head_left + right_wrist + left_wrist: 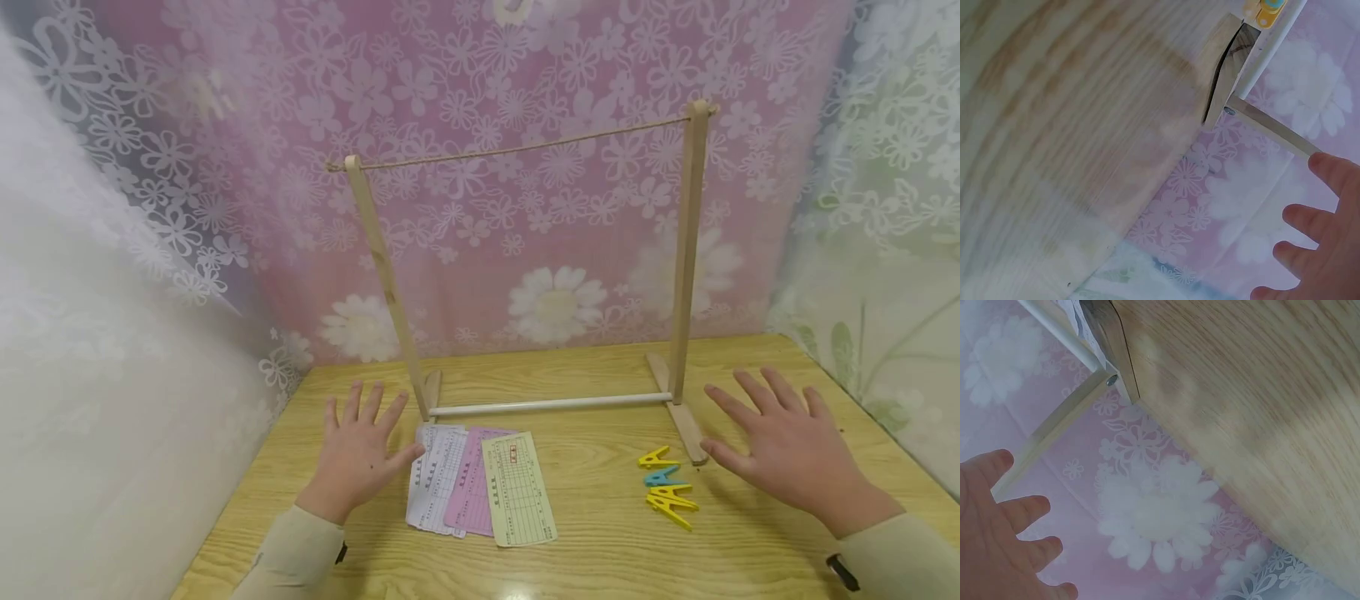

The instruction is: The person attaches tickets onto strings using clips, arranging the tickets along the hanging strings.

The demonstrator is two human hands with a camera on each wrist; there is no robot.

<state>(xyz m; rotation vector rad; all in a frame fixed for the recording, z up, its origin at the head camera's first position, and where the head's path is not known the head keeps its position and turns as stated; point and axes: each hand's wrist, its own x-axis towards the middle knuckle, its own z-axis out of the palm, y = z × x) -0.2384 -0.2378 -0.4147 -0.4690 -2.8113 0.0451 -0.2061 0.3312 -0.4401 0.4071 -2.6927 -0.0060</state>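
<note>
Both hands are held out over the table with their fingers spread, holding nothing. The left hand (358,458) is just left of a fanned set of printed paper slips: white slips (442,483), a pink slip (474,492) and a yellow slip (519,492) on top. To the right, the right hand (787,450) hovers beside the stand's right foot. Between that hand and the slips lie several small clothespins, yellow (672,506) and blue (666,477). In each wrist view the hand's spread fingers show at a lower corner.
A wooden stand (684,250) rises behind the hands, with a twine line (525,148) strung between its two post tops and a white rod (551,405) low across. Floral curtains (465,233) close in the back and both sides of the wood-grain table (600,550).
</note>
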